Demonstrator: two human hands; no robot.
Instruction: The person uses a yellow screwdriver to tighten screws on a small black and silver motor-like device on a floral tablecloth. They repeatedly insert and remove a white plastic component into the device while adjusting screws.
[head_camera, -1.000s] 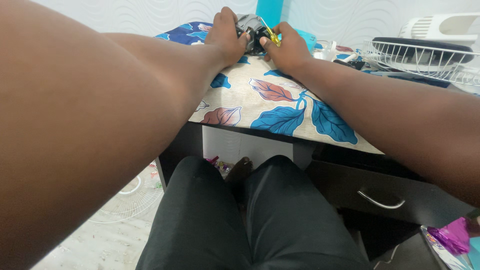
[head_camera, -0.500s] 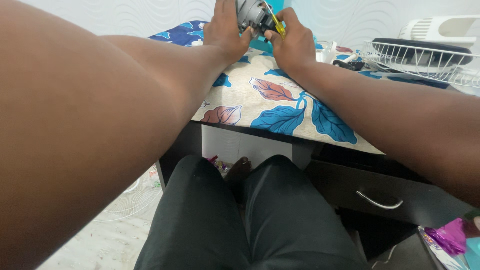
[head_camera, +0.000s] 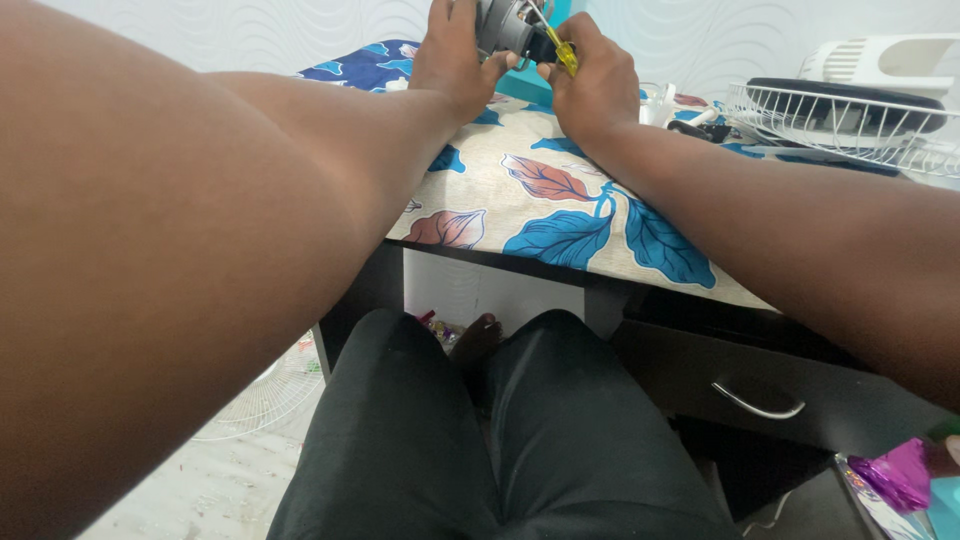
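My left hand (head_camera: 452, 60) grips a small grey metal motor (head_camera: 503, 26), lifted above the table at the top edge of the view. My right hand (head_camera: 596, 82) holds a yellow-handled screwdriver (head_camera: 558, 48) with its tip against the motor. Both forearms stretch forward over a table covered with a cloth printed with blue and red leaves (head_camera: 560, 205). The upper part of the motor is cut off by the frame.
A white wire fan guard (head_camera: 840, 125) with a dark round part on it lies at the right back of the table, beside a white plastic fan housing (head_camera: 885, 60). A dark drawer with a metal handle (head_camera: 757, 405) is under the table. Another fan guard (head_camera: 262, 395) lies on the floor.
Both hands have lifted the motor and screwdriver up off the tablecloth and toward the top of the view.
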